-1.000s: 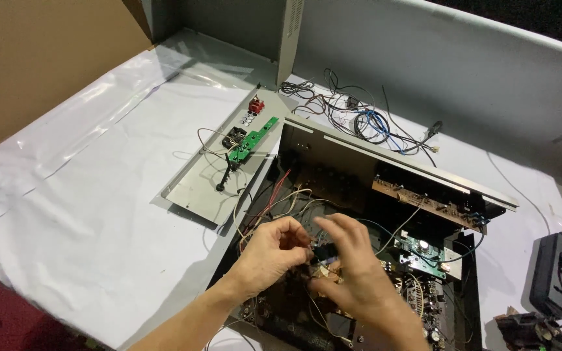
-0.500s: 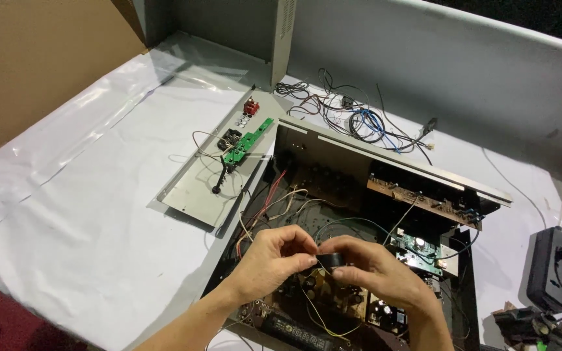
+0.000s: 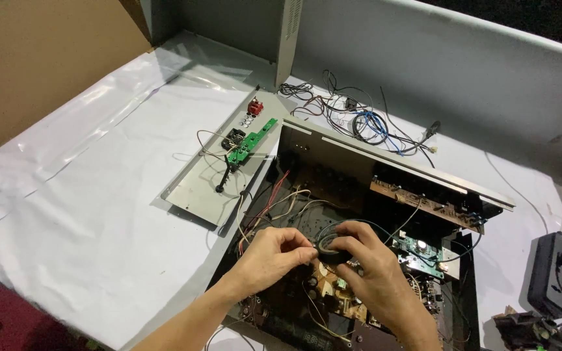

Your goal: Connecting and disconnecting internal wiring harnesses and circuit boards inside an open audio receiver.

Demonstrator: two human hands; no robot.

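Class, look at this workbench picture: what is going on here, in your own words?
A person's hands are over an opened electronics chassis full of circuit boards and wires. The right hand grips a roll of black tape, and the left hand pinches at its edge. A detached metal panel carrying a small green board lies to the left on the white sheet, and loose cables lie behind.

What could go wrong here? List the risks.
1. Both hands, left hand and right hand, work a tape roll right above the open chassis; a slip could snag loose wires.
2. Tape could catch parts on the brown board beneath.
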